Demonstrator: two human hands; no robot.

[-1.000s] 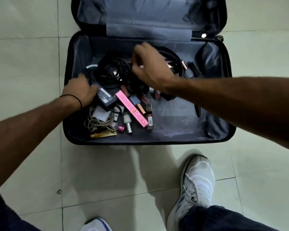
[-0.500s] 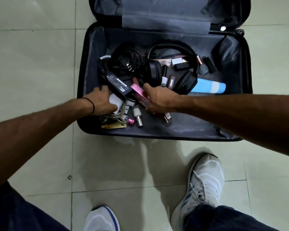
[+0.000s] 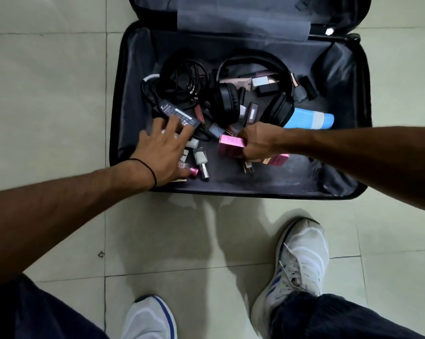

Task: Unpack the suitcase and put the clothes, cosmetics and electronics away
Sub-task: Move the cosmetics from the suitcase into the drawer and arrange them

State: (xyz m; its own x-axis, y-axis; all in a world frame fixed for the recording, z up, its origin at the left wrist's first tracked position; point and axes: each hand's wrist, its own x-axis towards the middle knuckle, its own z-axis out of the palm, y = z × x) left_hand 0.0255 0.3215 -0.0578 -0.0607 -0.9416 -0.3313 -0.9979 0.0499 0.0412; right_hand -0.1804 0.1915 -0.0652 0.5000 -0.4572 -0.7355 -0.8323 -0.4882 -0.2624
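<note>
An open black suitcase [image 3: 123,99] lies on the tiled floor. Inside are black headphones [image 3: 253,96], coiled black cables [image 3: 182,79], a black power adapter [image 3: 176,115], a blue bottle [image 3: 309,119] and several small cosmetics bottles and tubes [image 3: 201,159]. My right hand [image 3: 258,140] grips a long pink box [image 3: 231,146] near the suitcase's middle front. My left hand [image 3: 162,150] is spread with straight fingers over small items at the front left, fingertips on the adapter's near end.
The suitcase lid [image 3: 243,13] stands open at the back. My two white shoes [image 3: 297,260] stand on the pale floor tiles [image 3: 47,94] just in front of the suitcase.
My right hand came from the headphones down to the pink box, closed round it and shifted it rightwards. My left hand opened and spread out toward the adapter.
</note>
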